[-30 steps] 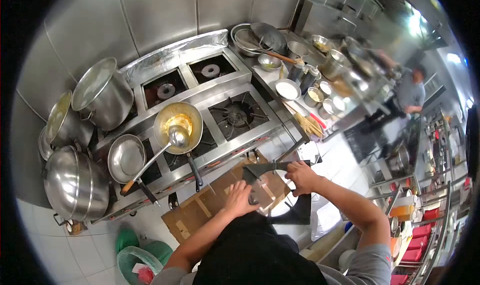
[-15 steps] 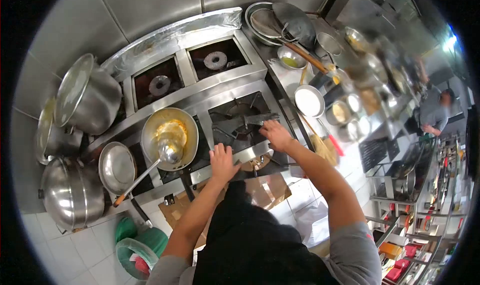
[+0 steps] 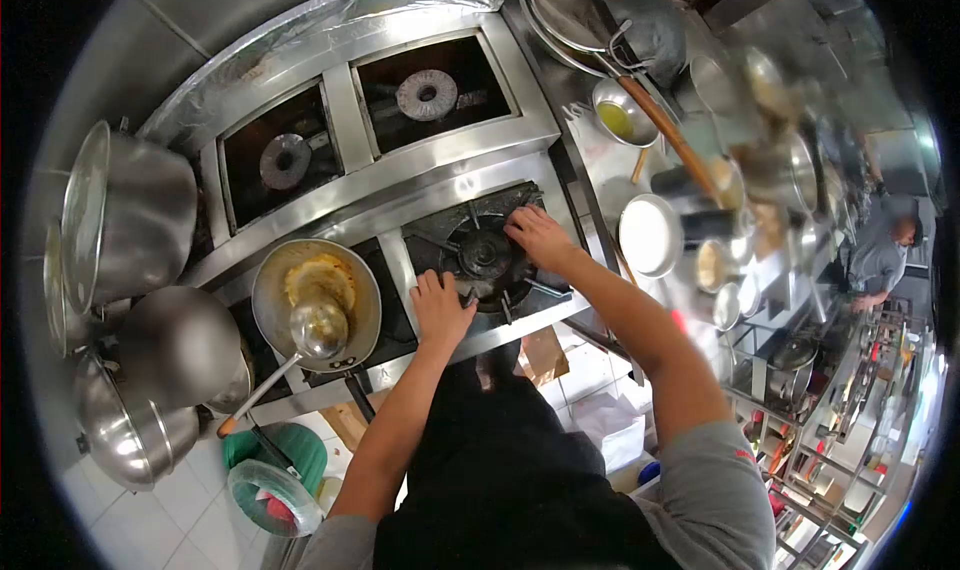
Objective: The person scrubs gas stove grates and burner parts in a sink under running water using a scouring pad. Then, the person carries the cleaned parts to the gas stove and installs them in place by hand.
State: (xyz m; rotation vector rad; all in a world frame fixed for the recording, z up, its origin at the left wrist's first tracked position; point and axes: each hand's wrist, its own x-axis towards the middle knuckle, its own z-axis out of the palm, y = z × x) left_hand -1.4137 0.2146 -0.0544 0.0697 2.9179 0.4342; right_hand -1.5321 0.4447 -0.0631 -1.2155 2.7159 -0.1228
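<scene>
Both hands are on a black burner grate [image 3: 487, 255] at the front right of the steel stove. My left hand [image 3: 441, 310] rests at the grate's left front corner, its fingers bent over the edge and partly hidden. At the grate's right side, my right hand [image 3: 540, 238] has its fingers on the black metal, their tips hard to make out. A wok [image 3: 268, 295] with yellow residue stands on the burner to the left, holding a steel ladle [image 3: 319, 328] whose wooden-tipped handle leans over the rim.
Large steel pots [image 3: 150, 210] stand at the left. Two rear burners [image 3: 427, 95] lie behind the grate. Bowls, a white-filled pan [image 3: 650, 235] and a wooden-handled strainer [image 3: 570, 8] crowd the right counter. A green bin [image 3: 300, 448] is below. A person [image 3: 880, 250] stands far right.
The grate, earlier held up in front of my body and then tilted over the stove, now lies on the burner. My hands moved forward with it, and the view has shifted closer to the stove.
</scene>
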